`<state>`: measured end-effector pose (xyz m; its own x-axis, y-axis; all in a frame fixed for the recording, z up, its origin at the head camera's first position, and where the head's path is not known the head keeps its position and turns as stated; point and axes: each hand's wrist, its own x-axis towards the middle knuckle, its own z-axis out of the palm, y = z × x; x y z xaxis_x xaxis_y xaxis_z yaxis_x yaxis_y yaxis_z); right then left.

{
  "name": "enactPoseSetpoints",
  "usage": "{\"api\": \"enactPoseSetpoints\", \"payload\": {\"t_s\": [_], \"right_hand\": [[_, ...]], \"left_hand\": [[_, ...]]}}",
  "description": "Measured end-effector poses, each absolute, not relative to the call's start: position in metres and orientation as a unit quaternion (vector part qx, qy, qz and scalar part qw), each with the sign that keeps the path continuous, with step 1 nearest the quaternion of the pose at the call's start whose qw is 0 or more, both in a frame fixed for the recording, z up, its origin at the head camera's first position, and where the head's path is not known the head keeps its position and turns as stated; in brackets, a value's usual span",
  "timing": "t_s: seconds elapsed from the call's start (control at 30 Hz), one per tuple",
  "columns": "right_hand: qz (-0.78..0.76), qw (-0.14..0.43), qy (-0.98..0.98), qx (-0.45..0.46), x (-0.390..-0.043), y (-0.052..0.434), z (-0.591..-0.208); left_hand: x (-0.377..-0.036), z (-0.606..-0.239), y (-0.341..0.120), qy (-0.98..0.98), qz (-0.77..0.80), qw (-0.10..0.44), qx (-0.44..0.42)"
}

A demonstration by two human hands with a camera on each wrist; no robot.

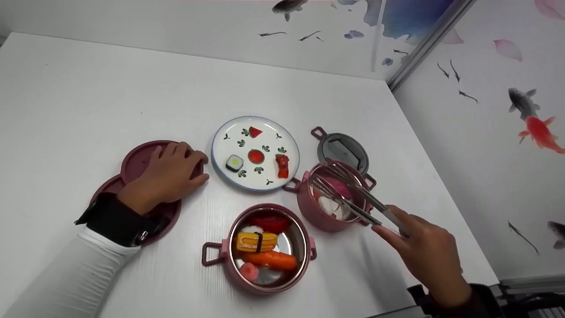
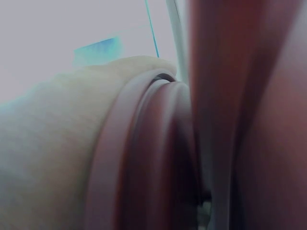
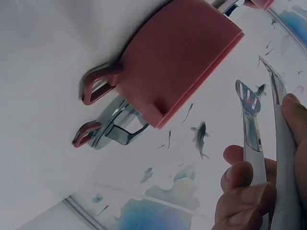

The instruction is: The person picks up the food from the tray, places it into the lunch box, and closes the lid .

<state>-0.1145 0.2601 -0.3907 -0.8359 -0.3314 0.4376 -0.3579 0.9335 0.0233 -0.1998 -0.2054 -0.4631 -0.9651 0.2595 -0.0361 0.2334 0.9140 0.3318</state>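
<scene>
My left hand lies flat with relaxed fingers on two overlapping dark red lids; that lid fills the left wrist view as a blur. My right hand grips metal tongs by their rear end. The tong arms stand apart, with their tips inside a pink pot over pink and white toy pieces. In the right wrist view the fingers pinch the tongs beside the pink pot.
A white plate holds a sushi roll and red toy food pieces. A second pink pot near me holds several toy foods. A grey lid lies behind the right pot. Walls close off the far and right sides.
</scene>
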Motion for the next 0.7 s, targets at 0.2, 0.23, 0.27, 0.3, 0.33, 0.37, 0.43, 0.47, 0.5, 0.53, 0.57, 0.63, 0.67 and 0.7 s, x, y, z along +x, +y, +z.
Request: {"api": "enactPoseSetpoints", "payload": {"t_s": [0.2,0.23,0.27,0.3,0.33,0.37,0.43,0.47,0.5,0.53,0.57,0.63,0.67,0.7], "right_hand": [[0.027,0.205,-0.961,0.183,-0.137,0.241,-0.386],[0.027,0.202,-0.961,0.188,-0.142,0.236,-0.387],[0.024,0.202,-0.960,0.194,-0.146,0.231,-0.388],[0.022,0.202,-0.958,0.201,-0.151,0.226,-0.388],[0.018,0.202,-0.957,0.208,-0.155,0.222,-0.387],[0.013,0.202,-0.955,0.216,-0.160,0.217,-0.385],[0.002,0.197,-0.954,0.227,-0.169,0.207,-0.381],[-0.005,0.193,-0.954,0.230,-0.174,0.203,-0.380],[-0.012,0.187,-0.955,0.230,-0.178,0.200,-0.378],[-0.021,0.178,-0.957,0.230,-0.182,0.196,-0.376],[-0.031,0.170,-0.958,0.230,-0.185,0.194,-0.375],[-0.045,0.151,-0.961,0.226,-0.190,0.190,-0.373],[-0.053,0.143,-0.963,0.224,-0.192,0.188,-0.371],[-0.060,0.134,-0.964,0.221,-0.194,0.186,-0.370]], "left_hand": [[-0.201,-0.461,-0.200,0.976,0.172,0.028,0.132],[-0.201,-0.461,-0.201,0.976,0.171,0.029,0.131],[-0.200,-0.461,-0.202,0.976,0.171,0.030,0.132],[-0.200,-0.461,-0.203,0.976,0.170,0.030,0.133],[-0.200,-0.461,-0.203,0.976,0.169,0.031,0.132],[-0.200,-0.461,-0.203,0.976,0.169,0.032,0.131],[-0.200,-0.461,-0.204,0.977,0.168,0.033,0.128],[-0.200,-0.461,-0.205,0.977,0.168,0.034,0.126],[-0.200,-0.461,-0.205,0.977,0.168,0.036,0.124],[-0.200,-0.462,-0.206,0.977,0.169,0.037,0.124],[-0.200,-0.462,-0.205,0.977,0.169,0.037,0.125],[-0.201,-0.463,-0.205,0.976,0.171,0.036,0.128],[-0.201,-0.463,-0.204,0.976,0.171,0.035,0.129],[-0.202,-0.464,-0.204,0.976,0.170,0.033,0.130]]}}
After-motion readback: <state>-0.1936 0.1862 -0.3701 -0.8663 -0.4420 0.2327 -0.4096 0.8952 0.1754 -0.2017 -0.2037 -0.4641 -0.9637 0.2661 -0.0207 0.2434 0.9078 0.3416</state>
